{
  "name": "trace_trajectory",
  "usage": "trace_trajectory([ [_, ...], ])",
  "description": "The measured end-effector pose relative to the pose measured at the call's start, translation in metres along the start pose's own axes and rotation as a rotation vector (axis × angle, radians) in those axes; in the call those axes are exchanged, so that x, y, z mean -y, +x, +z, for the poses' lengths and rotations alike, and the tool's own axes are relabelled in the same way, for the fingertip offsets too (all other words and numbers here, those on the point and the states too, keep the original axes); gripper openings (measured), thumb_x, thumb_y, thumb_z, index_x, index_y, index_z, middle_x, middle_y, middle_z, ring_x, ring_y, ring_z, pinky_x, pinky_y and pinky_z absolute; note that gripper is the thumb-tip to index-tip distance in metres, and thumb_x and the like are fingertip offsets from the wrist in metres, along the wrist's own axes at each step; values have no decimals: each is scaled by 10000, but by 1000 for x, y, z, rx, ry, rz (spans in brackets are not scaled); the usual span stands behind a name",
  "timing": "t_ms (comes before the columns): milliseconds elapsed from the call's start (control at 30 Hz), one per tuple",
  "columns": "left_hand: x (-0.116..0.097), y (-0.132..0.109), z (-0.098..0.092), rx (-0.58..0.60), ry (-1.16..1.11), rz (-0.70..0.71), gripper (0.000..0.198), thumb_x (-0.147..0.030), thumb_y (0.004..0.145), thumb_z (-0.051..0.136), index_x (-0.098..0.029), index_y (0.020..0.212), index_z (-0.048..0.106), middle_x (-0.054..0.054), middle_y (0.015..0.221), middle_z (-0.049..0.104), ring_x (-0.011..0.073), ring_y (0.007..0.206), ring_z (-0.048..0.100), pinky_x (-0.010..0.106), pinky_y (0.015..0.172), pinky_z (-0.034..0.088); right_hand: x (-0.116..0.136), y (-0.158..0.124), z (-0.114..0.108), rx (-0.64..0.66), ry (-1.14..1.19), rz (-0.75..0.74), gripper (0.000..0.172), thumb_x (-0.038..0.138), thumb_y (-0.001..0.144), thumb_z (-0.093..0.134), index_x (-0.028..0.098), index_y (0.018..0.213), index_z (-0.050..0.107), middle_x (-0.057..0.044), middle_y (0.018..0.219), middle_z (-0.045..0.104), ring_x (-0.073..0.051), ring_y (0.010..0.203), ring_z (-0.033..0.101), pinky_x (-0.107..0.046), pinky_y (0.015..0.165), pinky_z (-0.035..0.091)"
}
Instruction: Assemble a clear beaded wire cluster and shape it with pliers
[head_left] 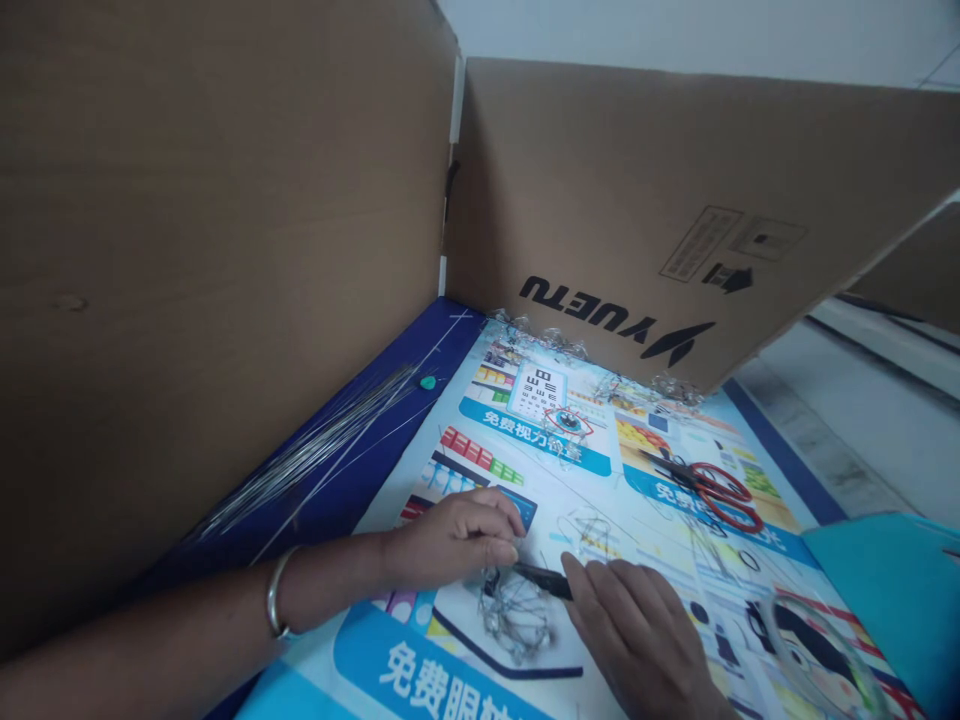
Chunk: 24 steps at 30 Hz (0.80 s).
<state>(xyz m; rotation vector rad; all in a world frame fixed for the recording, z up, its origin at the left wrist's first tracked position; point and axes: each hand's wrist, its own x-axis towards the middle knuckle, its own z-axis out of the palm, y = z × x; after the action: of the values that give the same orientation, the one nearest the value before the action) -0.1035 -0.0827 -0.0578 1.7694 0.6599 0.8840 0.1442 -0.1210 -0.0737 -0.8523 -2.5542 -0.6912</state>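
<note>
My left hand (pixel 457 535) rests on a printed poster (pixel 660 470), fingers curled and pinched at the top of a small tangled wire piece (pixel 517 615). My right hand (pixel 645 635) comes in from the lower right, fingers closed around a thin dark tool (pixel 541 577) whose tip meets the wire piece just beside my left fingertips. A silver bangle (pixel 276 595) circles my left wrist.
Red-handled scissors (pixel 712 490) lie on the poster to the right. A bundle of straight thin wires (pixel 315 450) lies along the left cardboard wall (pixel 187 280). Another cardboard panel (pixel 675 220) stands behind. A teal sheet (pixel 885 580) sits at right, clear wire pieces (pixel 547 340) at the back.
</note>
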Motion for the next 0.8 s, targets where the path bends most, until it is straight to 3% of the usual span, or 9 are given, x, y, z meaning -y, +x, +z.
trace_trajectory([
  [500, 0, 0, -2, 38, -8, -4, 336, -415, 851, 520, -150, 679, 634, 70, 899, 595, 197, 952, 565, 324, 848, 426, -1, 3, -6, 21, 47, -71, 342, 51, 874, 350, 93, 1136, 565, -80, 928, 642, -224, 850, 526, -396, 788, 373],
  [800, 2, 1, -3, 69, 28, 14, 346, -396, 861, 499, -139, 659, 613, 89, 881, 646, 187, 879, 601, 307, 815, 446, -1, 14, -1, -64, 234, 106, 208, 200, 925, 394, 146, 1006, 578, -46, 795, 644, -170, 728, 553, -330, 725, 413],
])
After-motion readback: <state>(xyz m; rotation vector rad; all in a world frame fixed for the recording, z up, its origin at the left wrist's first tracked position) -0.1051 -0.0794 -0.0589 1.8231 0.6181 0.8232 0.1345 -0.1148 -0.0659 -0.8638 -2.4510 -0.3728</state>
